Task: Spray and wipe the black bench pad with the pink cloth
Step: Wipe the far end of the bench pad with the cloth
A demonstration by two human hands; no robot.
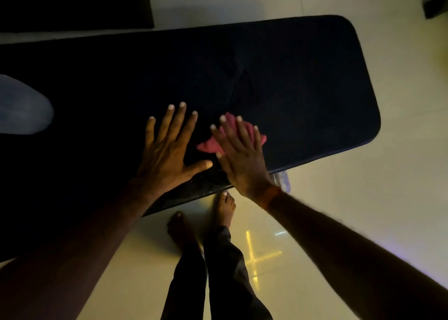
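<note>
Both forearms reach in from the near edge. On the pad (pixel 291 77), the right hand (pixel 242 155) presses flat on the cloth (pixel 208 146), fingers spread, no closed grip, near the near-right edge. Just left of it the left hand (pixel 167 147) lies open and empty on the pad. Droplets glint along the near edge, so spraying looks done and wiping is under way; how much of the pad is already wiped I cannot tell in this dim light. No sprayer is clearly visible. A pale blurred shape (pixel 21 106) at far left is unidentifiable, and the pad's left end is cut off.
</note>
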